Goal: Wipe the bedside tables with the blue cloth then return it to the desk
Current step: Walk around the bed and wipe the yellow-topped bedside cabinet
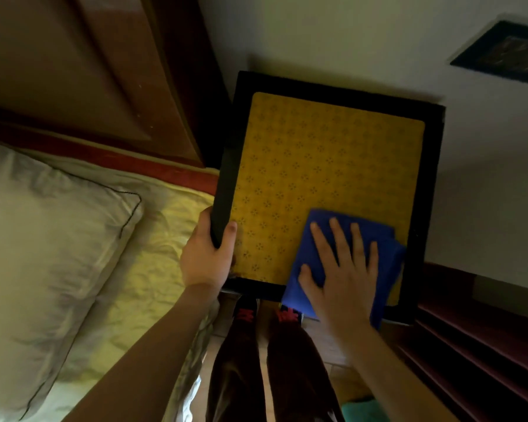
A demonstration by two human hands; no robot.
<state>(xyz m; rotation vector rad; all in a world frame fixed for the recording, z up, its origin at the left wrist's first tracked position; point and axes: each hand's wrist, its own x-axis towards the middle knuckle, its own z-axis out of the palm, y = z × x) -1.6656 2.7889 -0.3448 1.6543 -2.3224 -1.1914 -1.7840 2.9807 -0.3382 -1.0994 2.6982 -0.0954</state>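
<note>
The bedside table (436,166) is square with a black frame and a yellow patterned top. The blue cloth (302,269) lies folded on its near right corner and hangs slightly over the front edge. My right hand (343,269) presses flat on the cloth with straight, spread fingers. My left hand (206,254) grips the table's left edge near the front corner, thumb on top and fingers hidden under the frame.
A bed with a white pillow (40,239) and pale yellow sheet (153,269) lies left of the table, under a wooden headboard (89,71). A white wall is behind. Dark wooden slats (485,345) sit at the right. My legs and shoes (246,312) stand below the table.
</note>
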